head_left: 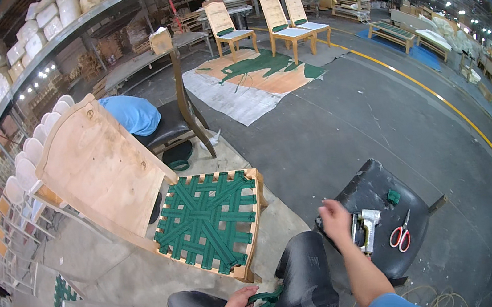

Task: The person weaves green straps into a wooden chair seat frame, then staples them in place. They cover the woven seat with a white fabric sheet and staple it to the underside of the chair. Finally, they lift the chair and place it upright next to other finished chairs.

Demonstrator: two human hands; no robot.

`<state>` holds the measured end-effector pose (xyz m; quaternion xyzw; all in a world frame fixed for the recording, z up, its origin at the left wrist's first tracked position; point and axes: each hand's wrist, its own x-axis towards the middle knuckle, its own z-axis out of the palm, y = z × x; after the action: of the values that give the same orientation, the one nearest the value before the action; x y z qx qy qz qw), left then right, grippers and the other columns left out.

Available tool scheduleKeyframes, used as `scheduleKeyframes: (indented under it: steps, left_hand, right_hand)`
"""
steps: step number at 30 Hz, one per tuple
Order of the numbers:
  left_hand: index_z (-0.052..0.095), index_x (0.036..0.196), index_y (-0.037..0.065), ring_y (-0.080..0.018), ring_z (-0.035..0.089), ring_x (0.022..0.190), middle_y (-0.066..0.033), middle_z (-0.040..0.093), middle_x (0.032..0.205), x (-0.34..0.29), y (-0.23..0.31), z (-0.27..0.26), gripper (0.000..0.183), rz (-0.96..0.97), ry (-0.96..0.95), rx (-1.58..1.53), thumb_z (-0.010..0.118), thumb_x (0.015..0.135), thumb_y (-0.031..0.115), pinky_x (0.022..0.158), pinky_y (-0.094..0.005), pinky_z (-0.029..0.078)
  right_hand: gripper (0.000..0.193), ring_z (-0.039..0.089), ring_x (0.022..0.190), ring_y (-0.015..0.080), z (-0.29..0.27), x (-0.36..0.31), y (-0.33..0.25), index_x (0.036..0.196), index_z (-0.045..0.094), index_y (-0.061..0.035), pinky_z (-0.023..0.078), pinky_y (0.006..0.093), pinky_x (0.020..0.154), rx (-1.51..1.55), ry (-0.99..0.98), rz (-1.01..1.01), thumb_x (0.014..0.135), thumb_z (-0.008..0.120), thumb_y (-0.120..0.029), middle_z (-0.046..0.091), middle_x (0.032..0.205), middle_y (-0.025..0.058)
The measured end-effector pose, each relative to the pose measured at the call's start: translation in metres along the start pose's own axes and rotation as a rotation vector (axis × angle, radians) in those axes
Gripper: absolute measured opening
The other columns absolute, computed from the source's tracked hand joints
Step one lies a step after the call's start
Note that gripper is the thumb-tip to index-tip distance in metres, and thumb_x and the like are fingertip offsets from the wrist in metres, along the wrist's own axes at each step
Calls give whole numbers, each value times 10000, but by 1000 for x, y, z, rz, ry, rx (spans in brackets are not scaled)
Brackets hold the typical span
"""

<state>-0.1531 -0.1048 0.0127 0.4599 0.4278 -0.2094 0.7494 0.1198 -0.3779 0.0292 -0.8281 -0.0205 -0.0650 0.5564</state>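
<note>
Right now R hand point(335, 219) hovers spread just beside staple gun point(365, 229); L hand point(241, 302) grips green webbing point(266, 303) on lap.

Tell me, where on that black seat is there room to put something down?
The black seat is bare along its far half, beyond the green scrap. Its near part is crowded: the staple gun under the right hand, and red-handled scissors beside it. The grey floor beyond is open too.
</note>
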Motion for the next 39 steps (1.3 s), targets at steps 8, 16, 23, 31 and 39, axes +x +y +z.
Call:
scheduleKeyframes:
  steps: [8,16,23,31,39]
  left_hand:
    - [657,1180,107,-88,491,558,-63,696,911,59,1,21,270,-150,27,-558,644,1020,325,540,-260,465]
    - [537,1342,-16,-131,493,572,-73,718,875,79,0,11,404,-59,-187,-885,507,1059,272,849,-467,559]
    - [595,1268,115,-273,672,1004,-124,744,1210,64,13,23,287,-47,57,-1124,464,1045,238,970,-542,491]
    - [590,1274,93,-409,633,1126,-227,699,1183,36,0,-9,398,55,184,-1161,445,933,239,1026,-692,425]
    - [581,1216,85,-280,639,1022,-76,731,1056,18,-27,-22,277,73,259,-920,469,1032,258,941,-667,493]
  right_hand:
    - [1073,509,1292,343,206,65,19,1658,155,-140,401,631,1042,309,-545,777,894,634,-721,331,1619,150]
    - [684,631,1088,279,264,94,18,1424,488,-42,562,448,798,609,-531,819,983,660,-536,599,1311,130]
    - [552,673,1002,294,251,83,13,1372,526,-13,567,484,797,613,-560,848,1001,686,-390,657,1222,123]
    - [410,652,916,300,161,109,74,1298,578,-81,550,552,842,477,-435,982,984,679,-325,645,983,121]
    - [773,477,1346,393,187,10,54,1506,442,-169,327,653,1121,491,-573,1081,910,698,-591,508,1443,226]
